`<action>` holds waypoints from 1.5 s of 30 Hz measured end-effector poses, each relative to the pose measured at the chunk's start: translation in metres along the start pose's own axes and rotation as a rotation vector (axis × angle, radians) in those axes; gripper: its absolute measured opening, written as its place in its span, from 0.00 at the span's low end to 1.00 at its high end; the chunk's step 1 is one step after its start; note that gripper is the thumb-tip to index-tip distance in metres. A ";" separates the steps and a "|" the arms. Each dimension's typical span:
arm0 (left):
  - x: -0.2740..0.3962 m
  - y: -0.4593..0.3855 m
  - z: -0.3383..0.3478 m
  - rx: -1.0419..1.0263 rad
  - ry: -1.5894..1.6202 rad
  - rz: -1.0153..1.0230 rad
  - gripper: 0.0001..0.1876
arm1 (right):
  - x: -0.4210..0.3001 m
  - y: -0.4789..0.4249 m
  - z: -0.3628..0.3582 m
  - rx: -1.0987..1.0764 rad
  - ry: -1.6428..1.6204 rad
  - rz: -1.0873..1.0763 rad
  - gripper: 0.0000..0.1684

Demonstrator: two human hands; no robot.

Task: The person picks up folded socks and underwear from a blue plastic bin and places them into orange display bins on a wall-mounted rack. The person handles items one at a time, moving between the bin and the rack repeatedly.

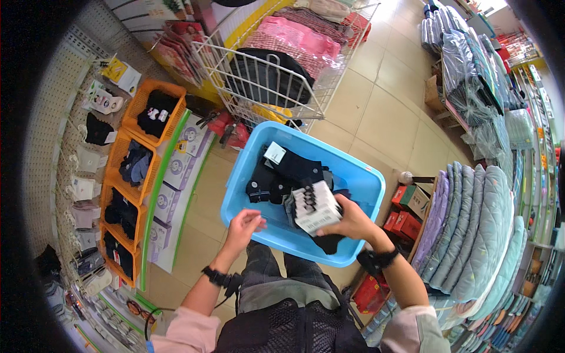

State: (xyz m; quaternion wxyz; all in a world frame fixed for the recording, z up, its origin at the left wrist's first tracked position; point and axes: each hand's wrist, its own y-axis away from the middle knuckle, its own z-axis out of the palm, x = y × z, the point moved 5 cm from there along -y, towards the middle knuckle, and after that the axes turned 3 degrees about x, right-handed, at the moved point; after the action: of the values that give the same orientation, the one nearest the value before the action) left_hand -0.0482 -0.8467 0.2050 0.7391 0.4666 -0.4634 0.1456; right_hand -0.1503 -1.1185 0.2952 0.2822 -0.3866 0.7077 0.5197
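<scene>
In front of me stands a light blue plastic tub (269,129). Dark socks (299,166), some with white card tags, lie inside it. My right hand (353,218) grips a stack of socks with white card headers (315,205) over the tub's near right part. A black sock (329,243) hangs below that hand. My left hand (245,225) is at the tub's near left rim, fingers slightly curled and apart, with nothing visible in it. Whether it touches the rim is hard to tell.
On the left, orange baskets (128,123) of dark socks line a green-edged shelf, below socks hanging on a pegboard (66,88). A white wire cart (265,57) with packaged textiles stands beyond the tub. Folded quilts (476,229) and red boxes (405,226) are on the right.
</scene>
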 end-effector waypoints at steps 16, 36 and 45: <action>-0.020 0.087 -0.160 0.222 0.146 -0.172 0.11 | 0.085 -0.212 0.162 -0.250 0.324 0.333 0.36; 0.103 -0.004 -0.022 -0.728 -0.555 0.195 0.48 | -0.081 -0.031 0.127 -0.377 0.131 0.066 0.34; 0.074 0.008 -0.025 -0.683 -0.395 0.001 0.28 | -0.048 -0.007 0.120 -0.515 0.206 0.063 0.37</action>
State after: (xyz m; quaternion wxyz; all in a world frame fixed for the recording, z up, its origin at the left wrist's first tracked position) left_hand -0.0009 -0.8383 0.2666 0.7485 0.2124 -0.6187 -0.1091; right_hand -0.1186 -0.9927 0.2942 0.0849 -0.4741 0.5891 0.6488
